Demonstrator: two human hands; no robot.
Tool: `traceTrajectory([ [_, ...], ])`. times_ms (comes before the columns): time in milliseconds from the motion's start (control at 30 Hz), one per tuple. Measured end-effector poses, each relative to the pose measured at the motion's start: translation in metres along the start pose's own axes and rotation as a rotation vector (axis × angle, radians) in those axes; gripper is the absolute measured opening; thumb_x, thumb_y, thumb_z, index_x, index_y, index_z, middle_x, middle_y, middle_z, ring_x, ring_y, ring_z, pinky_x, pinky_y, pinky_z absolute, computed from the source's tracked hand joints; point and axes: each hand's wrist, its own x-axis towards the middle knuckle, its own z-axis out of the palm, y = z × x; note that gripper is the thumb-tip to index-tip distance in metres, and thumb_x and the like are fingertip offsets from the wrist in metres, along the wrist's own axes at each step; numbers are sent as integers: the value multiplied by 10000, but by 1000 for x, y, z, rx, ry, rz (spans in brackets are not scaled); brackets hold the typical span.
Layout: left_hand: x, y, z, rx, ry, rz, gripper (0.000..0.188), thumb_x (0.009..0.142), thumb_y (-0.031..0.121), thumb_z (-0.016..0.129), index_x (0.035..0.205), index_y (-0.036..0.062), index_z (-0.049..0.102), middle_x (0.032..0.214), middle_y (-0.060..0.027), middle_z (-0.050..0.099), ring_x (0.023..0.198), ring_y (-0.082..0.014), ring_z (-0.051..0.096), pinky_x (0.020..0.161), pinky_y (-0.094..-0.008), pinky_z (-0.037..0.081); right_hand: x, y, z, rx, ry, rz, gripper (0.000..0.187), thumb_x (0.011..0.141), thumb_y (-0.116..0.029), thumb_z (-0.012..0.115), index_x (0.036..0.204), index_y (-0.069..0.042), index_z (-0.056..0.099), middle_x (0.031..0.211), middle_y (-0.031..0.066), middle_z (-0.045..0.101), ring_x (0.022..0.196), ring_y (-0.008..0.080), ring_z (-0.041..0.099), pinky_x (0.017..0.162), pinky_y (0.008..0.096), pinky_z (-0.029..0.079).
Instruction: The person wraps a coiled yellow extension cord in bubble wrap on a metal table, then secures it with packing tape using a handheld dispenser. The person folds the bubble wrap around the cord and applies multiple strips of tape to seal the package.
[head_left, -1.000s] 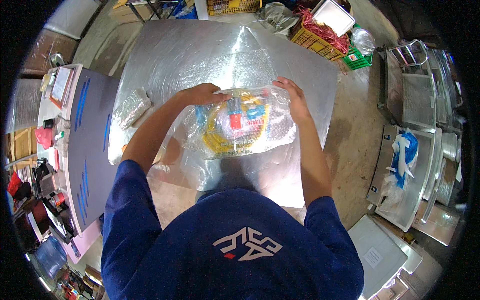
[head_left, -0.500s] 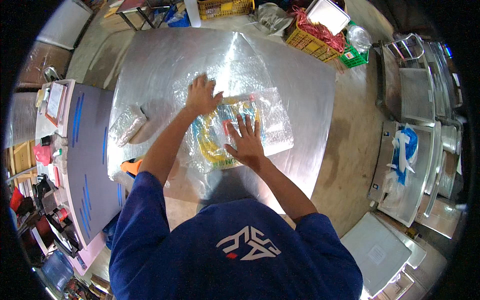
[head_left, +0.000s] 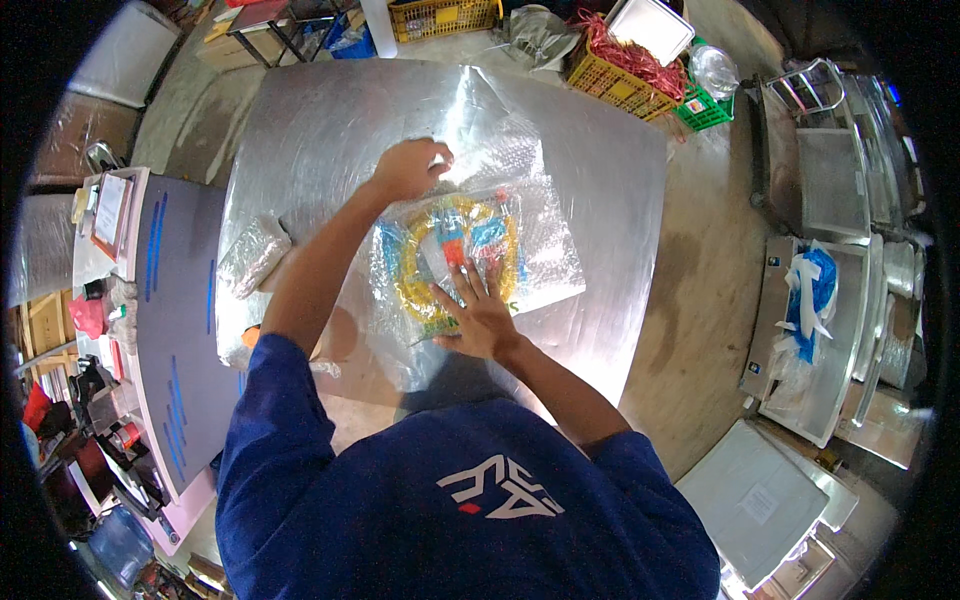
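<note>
A flat plastic package (head_left: 410, 290) with yellow, blue and red print lies on the metal table (head_left: 600, 180). Clear bubble wrap (head_left: 555, 235) is spread about it, reaching past its far and right sides. My right hand (head_left: 482, 318) rests on the near part of the package, fingers spread and pointing away from me. Beyond the package's far left corner, my left hand (head_left: 410, 170) is curled, its fingers bent towards the right, over the bubble wrap's far part. Whether it pinches the film is hidden.
A plastic-wrapped bundle (head_left: 255, 257) lies at the table's left edge, near a partly hidden orange object (head_left: 251, 336). Yellow crates (head_left: 622, 88) and a green basket (head_left: 706, 108) stand past the far edge. A grey-sided desk (head_left: 180, 300) is at left, a metal cart (head_left: 800, 390) at right.
My left hand has lifted slightly away from me and gone from spread to curled. My right hand has slid nearer and a little left, uncovering more print.
</note>
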Motion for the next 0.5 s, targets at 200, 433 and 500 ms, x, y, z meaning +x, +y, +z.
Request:
traceTrajectory([
  [200,-117,46,64,237,31,144,482,909,221,655,1389,177,629,870,-44,613,857,-259,643,796,-456,474,2,1,-3,34,24,-28,930,774,-586,781,1529,-147,459,1598,283,321,1499,503,238,1211,680,142],
  [433,-144,54,103,372,134,34,562,873,207,672,1424,142,583,1030,-108,630,1025,-304,615,893,-470,460,28,50,-53,-66,337,80,743,861,-249,737,1536,-150,442,1560,265,376,1483,457,300,1179,615,289],
  [500,-143,63,82,362,139,63,534,892,225,666,1413,137,588,1065,-105,619,1054,-298,594,920,-475,449,40,69,-77,-304,231,130,746,877,-284,737,1550,-182,433,1581,248,363,1476,441,333,1179,593,312],
])
